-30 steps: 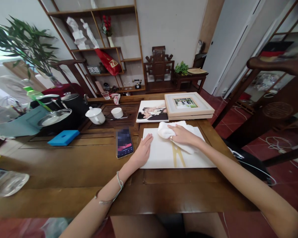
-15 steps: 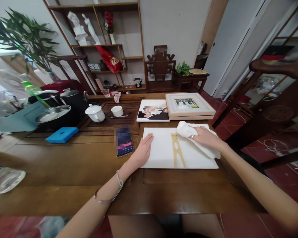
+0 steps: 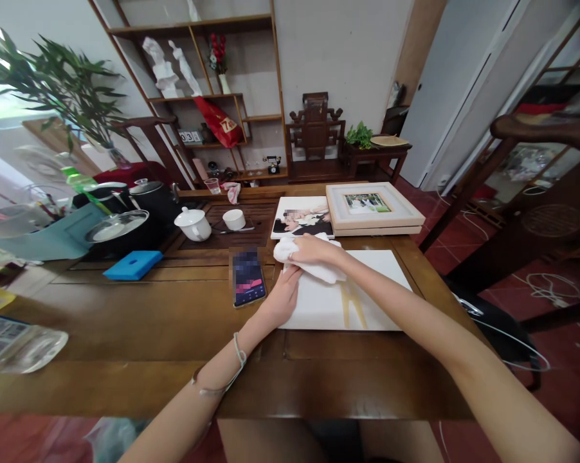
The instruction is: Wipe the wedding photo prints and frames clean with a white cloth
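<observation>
A flat white panel (image 3: 384, 270) lies on the wooden table in front of me. On its left edge rests my left hand (image 3: 283, 299), open, the fingers stretched out and lying flat. My right hand (image 3: 314, 249) is closed on a white cloth (image 3: 326, 270), which lies bunched over the panel's upper left part, close to my left fingertips. Below the cloth show two tan legs of a flat figure (image 3: 352, 305) on the panel; its upper part is hidden by the cloth and my right arm.
Behind the panel are a photo print (image 3: 303, 217) and a pale picture frame (image 3: 374, 206). To the left lie a phone (image 3: 249, 278) and a blue block (image 3: 132, 265). A white lidded cup (image 3: 193, 225) and a small white bowl (image 3: 234, 220) stand on the tea tray (image 3: 261, 209).
My right hand has moved left with the cloth, from the panel's right side to its upper left. My left hand stays on the left edge. The view has shifted slightly.
</observation>
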Motion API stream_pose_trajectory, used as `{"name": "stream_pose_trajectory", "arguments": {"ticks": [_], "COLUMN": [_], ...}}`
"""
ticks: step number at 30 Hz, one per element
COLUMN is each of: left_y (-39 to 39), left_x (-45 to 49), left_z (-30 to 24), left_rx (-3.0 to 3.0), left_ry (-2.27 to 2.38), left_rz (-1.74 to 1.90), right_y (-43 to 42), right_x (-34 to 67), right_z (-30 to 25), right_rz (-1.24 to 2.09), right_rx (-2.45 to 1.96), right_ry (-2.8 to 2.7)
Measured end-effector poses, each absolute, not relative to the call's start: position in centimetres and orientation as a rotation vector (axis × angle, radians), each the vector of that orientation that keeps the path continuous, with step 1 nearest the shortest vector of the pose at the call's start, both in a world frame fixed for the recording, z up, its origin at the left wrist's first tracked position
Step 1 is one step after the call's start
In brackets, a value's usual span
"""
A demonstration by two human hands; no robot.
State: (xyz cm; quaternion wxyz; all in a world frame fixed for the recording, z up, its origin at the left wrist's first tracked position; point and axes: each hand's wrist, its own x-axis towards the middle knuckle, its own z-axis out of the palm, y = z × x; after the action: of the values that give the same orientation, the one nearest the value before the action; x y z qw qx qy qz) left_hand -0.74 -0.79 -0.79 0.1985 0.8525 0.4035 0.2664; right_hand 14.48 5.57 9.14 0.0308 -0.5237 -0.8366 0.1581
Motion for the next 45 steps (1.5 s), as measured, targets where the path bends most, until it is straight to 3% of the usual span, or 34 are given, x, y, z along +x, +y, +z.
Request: {"name": "stream_pose_trajectory", "arguments": {"ticks": [7, 13, 19, 23, 28, 33, 38, 41, 45], "left_y": [-0.6, -0.3, -0.2, -0.5, -1.1, -1.4, -1.6, -1.7, -1.6], "left_x": [-0.9, -1.1, -1.4, -1.1, -0.6, -0.6, -0.5, -0.5, -0.5], "left_z": [-1.9, -1.9, -2.2, -2.3, -1.5, -0.9, -0.8, -0.7, -0.6], "left_rx": [2.311, 2.163, 2.178, 2.242, 2.226, 2.151, 2.193, 2.281, 2.379], "left_ry": [1.141, 1.144, 1.134, 1.154, 1.233, 1.244, 1.242, 1.244, 1.243], "left_rz": [0.774, 0.934, 0.914, 0.879, 0.797, 0.811, 0.748, 0.648, 0.576], "right_y": [3.3, -4.4, -11.6, -8.2, -2.9, -6.9, -11.4, -9.8, -4.9], "right_x": [18.2, 16.4, 16.3, 19.2, 18.9, 16.4, 19.2, 22.2, 24.1], "right_z": [8.1, 4.9, 5.4, 6.4, 5.8, 5.2, 7.1, 8.2, 7.6], "right_rz": [0.285, -0.036, 0.102, 0.208, -0.044, -0.017, 0.296, 0.440, 0.355], "right_rx": [-1.721, -1.660, -1.225, -1.420, -1.709, -1.439, -1.067, -1.218, -1.460], "right_ry": [-2.552, -2.637, -2.858, -2.796, -2.632, -2.808, -2.956, -2.905, -2.764]}}
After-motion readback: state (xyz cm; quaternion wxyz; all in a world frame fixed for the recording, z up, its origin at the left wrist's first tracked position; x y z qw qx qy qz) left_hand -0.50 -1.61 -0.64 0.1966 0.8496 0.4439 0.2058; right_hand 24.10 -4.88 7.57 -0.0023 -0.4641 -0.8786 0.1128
